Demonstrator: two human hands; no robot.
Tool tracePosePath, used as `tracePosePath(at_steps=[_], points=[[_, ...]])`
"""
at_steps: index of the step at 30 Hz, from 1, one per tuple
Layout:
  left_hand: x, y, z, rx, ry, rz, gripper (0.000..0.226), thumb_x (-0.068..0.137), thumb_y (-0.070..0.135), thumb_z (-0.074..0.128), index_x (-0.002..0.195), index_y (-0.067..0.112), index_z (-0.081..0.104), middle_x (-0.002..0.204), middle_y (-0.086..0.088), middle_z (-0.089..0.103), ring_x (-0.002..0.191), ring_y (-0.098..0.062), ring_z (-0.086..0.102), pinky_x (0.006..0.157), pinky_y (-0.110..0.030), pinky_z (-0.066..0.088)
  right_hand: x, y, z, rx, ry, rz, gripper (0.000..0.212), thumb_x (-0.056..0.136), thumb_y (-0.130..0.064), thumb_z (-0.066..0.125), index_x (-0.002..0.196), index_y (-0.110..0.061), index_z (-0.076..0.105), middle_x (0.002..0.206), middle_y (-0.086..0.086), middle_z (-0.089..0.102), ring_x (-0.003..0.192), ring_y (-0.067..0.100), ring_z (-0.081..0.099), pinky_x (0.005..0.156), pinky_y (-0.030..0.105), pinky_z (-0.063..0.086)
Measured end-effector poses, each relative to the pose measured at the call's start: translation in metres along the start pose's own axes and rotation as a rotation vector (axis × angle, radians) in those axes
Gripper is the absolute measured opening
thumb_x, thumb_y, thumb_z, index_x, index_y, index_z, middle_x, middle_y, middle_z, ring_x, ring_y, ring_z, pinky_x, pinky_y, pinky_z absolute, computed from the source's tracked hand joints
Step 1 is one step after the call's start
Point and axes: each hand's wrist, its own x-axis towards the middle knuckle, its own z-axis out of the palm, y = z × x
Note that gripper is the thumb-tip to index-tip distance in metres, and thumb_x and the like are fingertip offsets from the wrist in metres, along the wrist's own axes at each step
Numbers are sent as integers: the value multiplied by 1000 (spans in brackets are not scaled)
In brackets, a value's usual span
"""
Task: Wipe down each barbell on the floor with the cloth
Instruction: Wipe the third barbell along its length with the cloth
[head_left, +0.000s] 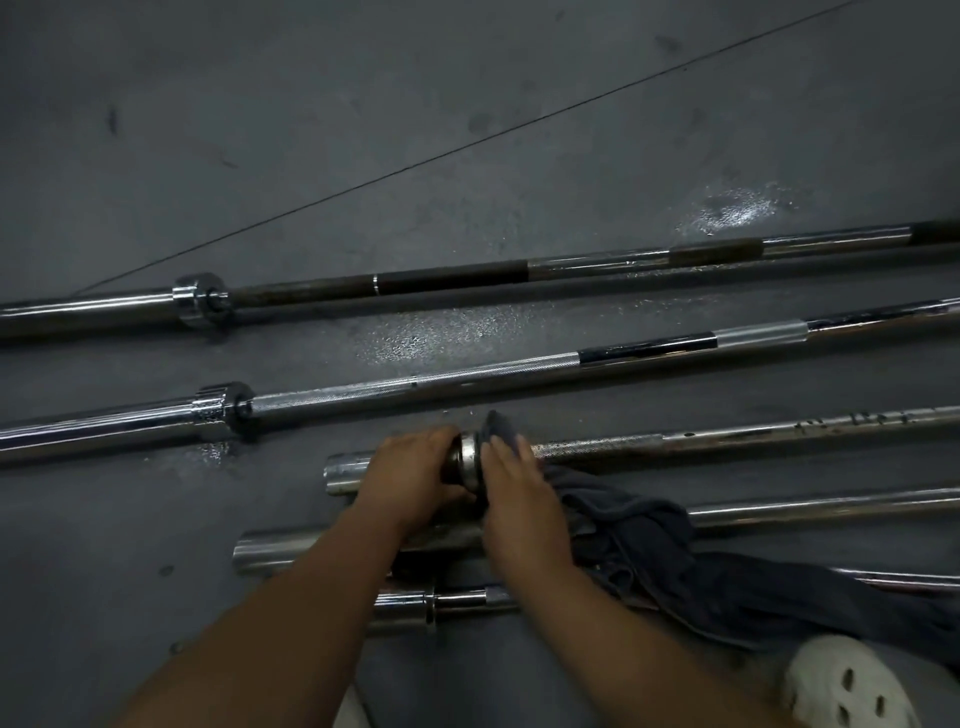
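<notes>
You worked in dim, cool light that glared off the wet floor (737, 208) and chrome barbells (467, 375), while your wide lens bowed the edges and left the near corners soft and murky.

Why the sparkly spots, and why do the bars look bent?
Head view: dim; light glares off glossy patches on the dark grey floor and the knurled chrome barbell; the wide-angle lens bows straight bars; the dark grey cloth loses detail in shadow.
</notes>
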Motion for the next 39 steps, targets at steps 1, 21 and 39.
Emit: tracePosePath(at_steps=[1,21,39], points=[[3,-2,-3,-1,-40,-2,71,65,54,79,126,28,53,121,1,65,110,-25,59,89,-32,42,0,2,-2,-7,-40,-31,64,80,4,57,142,-13,49,151,2,46,145,31,33,96,46,52],[-2,28,25,121,152,-97,84,61,59,73,134,27,48,114,-1,66,105,-26,61,91,-38,39,-2,93,-58,-114,36,142,58,83,3,50,137,-17,56,147,4,50,140,33,40,103,48,46],[27,31,6,153,47,-15,89,63,37,75,141,21,35,133,-1,51,114,-26,56,94,-37,44,1,113,-64,-46,106,270,65,84,7,48,146,-13,45,156,6,38,144,24,36,109,44,40]])
